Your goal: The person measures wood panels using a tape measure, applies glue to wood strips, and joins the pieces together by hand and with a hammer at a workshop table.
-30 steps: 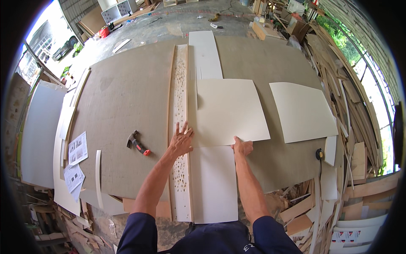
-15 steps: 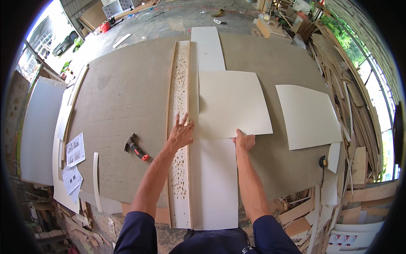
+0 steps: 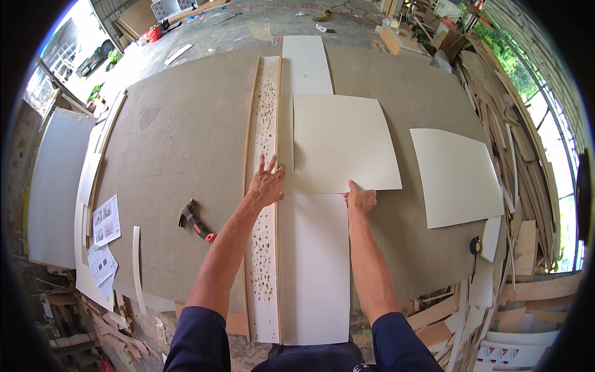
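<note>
Apparently laid across, not yet let go

At far left, a pale panel (image 3: 61, 192) stands by our big grey-brown worktop (image 3: 161, 149), with concrete floor (image 3: 248, 31) beyond. Papers (image 3: 105, 220) and a curved white strip (image 3: 137, 266) lie left of a hammer (image 3: 197, 222). Next runs a long speckled panel (image 3: 263, 254) with raised wooden edges; our left hand (image 3: 267, 186) lies over its right edge, fingers spread, gripping nothing we can see. Just beside it, across a long white board (image 3: 315, 266), lies the cream sheet (image 3: 344, 139). Our right hand (image 3: 361, 197) sets its thumb on the near edge, other fingers curled; we can't make out whether they pinch from below. We judge this sheet placed but not released; the second cream sheet (image 3: 458, 177), farther right, lies untouched near a tape measure (image 3: 475, 245) and heaped scrap timber (image 3: 519, 161).
</note>
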Available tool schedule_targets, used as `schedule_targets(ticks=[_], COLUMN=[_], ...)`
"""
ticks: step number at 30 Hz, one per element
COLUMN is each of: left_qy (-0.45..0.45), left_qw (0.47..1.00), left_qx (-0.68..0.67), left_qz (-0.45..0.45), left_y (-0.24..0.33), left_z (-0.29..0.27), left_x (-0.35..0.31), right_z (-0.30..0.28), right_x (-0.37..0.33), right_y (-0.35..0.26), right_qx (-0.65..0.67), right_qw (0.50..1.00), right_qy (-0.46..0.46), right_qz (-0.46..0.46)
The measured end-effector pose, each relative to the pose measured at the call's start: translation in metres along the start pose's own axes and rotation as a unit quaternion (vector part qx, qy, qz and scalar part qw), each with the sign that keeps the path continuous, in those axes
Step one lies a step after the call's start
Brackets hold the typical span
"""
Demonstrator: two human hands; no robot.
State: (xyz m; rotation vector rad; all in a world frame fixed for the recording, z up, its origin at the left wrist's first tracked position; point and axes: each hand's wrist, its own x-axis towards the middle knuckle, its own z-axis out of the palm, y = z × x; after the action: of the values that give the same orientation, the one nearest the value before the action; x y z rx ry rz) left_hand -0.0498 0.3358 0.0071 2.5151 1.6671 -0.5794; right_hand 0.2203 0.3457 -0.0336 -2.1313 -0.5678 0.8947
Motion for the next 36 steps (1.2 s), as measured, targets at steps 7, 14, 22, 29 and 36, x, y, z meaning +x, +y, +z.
schedule_targets(ticks=[7, 14, 22, 29, 36], left_qy=[-0.006, -0.004, -0.002, -0.004, -0.012], left_qw=[0.999, 0.998, 0.999, 0.999, 0.998], left_qx=[0.032, 0.059, 0.043, 0.048, 0.068], left_qz=[-0.002, 0.003, 0.009, 0.006, -0.005], left_y=[-0.01, -0.024, -0.037, -0.044, -0.072], left_z=[-0.005, -0.009, -0.015, -0.021, -0.027], left_x=[0.019, 0.038, 0.054, 0.066, 0.103], right_z=[0.01, 0.022, 0.032, 0.032, -0.029], right_x=[0.009, 0.015, 0.026, 0.036, 0.071], right_y=[-0.017, -0.033, -0.048, -0.046, 0.006], right_qx=[0.025, 0.035, 0.049, 0.151, 0.136], right_qw=[1.0, 0.999, 0.999, 0.987, 0.969], right_qy=[-0.01, -0.011, -0.02, 0.007, 0.129], right_qz=[-0.008, -0.012, -0.005, -0.047, -0.159])
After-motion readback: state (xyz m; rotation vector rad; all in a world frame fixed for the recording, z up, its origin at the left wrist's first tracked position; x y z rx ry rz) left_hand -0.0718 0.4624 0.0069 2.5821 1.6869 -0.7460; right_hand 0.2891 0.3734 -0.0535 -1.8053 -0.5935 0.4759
